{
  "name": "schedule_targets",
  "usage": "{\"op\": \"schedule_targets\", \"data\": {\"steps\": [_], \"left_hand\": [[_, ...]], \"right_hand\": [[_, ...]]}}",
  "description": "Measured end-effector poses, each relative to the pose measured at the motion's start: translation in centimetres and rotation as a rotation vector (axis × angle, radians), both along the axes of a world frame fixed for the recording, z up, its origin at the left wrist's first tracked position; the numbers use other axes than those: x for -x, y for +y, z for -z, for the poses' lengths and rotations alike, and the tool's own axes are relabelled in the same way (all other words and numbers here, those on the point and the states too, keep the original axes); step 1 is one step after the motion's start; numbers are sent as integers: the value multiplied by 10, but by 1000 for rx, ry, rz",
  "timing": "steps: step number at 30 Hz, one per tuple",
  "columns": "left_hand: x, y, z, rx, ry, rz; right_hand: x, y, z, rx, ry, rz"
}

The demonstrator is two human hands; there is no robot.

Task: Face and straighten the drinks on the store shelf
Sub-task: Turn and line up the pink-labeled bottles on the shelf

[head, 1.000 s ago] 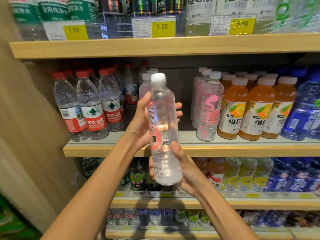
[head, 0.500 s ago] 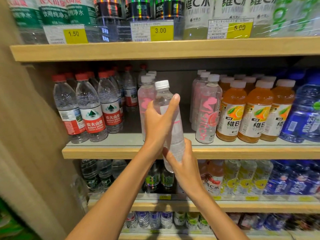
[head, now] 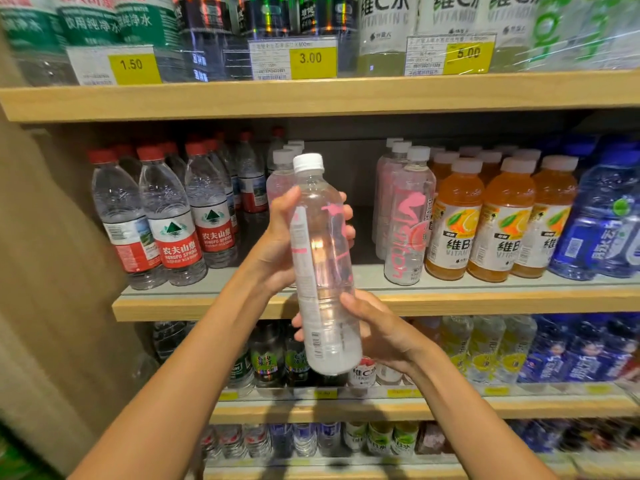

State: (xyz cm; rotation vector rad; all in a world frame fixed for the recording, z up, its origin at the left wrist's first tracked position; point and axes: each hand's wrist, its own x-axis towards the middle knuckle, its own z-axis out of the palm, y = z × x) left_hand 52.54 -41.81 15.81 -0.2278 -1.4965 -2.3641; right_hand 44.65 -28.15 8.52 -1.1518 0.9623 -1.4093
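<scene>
Item: clear bottle, held off middle shelf, before gap in row. Left hand wraps upper body; right hand grips lower body. Risk: barcode side faces out; careless reinsertion could topple neighbouring pink bottle.

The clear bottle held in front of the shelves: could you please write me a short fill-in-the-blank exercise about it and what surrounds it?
1. The clear bottle has a ____ cap.
2. The left hand grips the bottle's upper half, and the right hand grips its ____ half.
3. The water bottles at the left end of the middle shelf have ____ caps.
4. The price tag directly above the held bottle reads ____.

Missing words: white; lower; red; 3.00
</scene>
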Motion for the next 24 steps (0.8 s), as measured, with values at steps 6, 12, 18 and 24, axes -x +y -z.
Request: {"op": "schedule_targets", "data": {"steps": [6,12,18,24], "left_hand": [[2,-9,11,-7,15,123],[-7,-14,13,247,-90,-221],[-28,-32,54,661,-37,-893],[-45,-77,115,1616,25,-1255]], "right_hand": [[-11,-7,0,34,189,171],[-9,-11,8,147,388,433],[14,-29,15,174,470,754],[42,-55,14,186,546,999]]}}
